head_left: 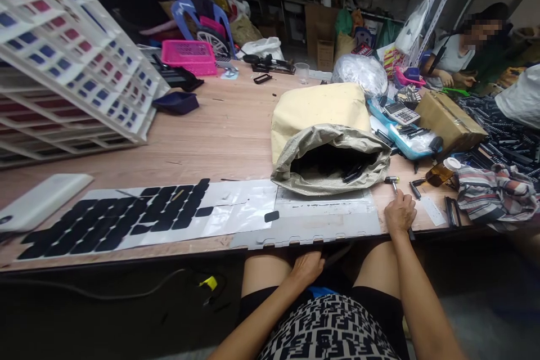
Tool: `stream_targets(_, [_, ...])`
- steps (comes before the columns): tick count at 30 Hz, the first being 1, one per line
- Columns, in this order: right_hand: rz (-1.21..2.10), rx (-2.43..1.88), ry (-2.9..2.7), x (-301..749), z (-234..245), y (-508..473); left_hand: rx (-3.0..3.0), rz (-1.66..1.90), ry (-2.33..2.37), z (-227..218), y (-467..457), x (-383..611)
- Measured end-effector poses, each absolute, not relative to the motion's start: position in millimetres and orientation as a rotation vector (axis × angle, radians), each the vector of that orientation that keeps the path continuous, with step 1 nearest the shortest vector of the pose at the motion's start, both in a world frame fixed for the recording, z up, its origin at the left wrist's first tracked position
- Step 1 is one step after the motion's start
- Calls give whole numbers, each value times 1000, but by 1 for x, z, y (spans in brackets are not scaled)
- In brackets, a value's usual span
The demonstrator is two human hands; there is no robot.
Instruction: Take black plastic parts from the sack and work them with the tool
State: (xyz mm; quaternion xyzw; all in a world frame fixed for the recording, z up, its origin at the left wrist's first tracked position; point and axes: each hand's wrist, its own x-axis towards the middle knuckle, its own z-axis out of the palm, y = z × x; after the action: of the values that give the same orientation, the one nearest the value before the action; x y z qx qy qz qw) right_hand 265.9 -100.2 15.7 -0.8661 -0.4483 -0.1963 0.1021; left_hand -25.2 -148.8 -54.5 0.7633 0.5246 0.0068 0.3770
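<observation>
At the table's front edge my right hand [400,214] is closed around the handle of a small hammer [395,182], its head pointing away from me. My left hand [309,267] is low over my lap, just below the table edge; its fingers are partly hidden, and whether they hold anything does not show. A sack [329,166] lies on its side in front of me, mouth towards me, with dark pieces inside. Under its mouth is a grey plate [312,228]. To the left, rows of black rounded pads [122,216] lie on a white sheet [236,197], and one loose black pad [271,216] sits near the plate.
A white crate [126,87] leans at left, near a pink basket [189,55]. To the right are a calculator [401,113], a cardboard box [451,121], an amber bottle [441,173], striped cloth [498,194] and piled black parts [506,135]. Another person [458,56] sits at far right.
</observation>
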Motion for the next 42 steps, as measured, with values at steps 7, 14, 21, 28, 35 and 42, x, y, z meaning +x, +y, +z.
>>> stream_targets(7, [-594, -2565, -1331, 266, 12, -99, 2132, 417, 770, 37, -110, -3])
stream_targets(14, [-535, -2575, -1339, 264, 16, -101, 2156, 673, 1631, 56, 45, 40])
stream_targets(21, [-519, -2581, -1328, 261, 19, -101, 2048, 303, 1828, 44, 76, 59])
stream_targets(28, [-511, -2589, -1327, 263, 19, -101, 2013, 387, 1786, 36, 66, 40])
stream_targets(35, [-539, -2584, -1321, 264, 17, -100, 2086, 302, 1795, 38, 67, 43])
stream_targets(42, [-545, -2584, -1323, 264, 16, -100, 2137, 235, 1749, 48, 58, 51])
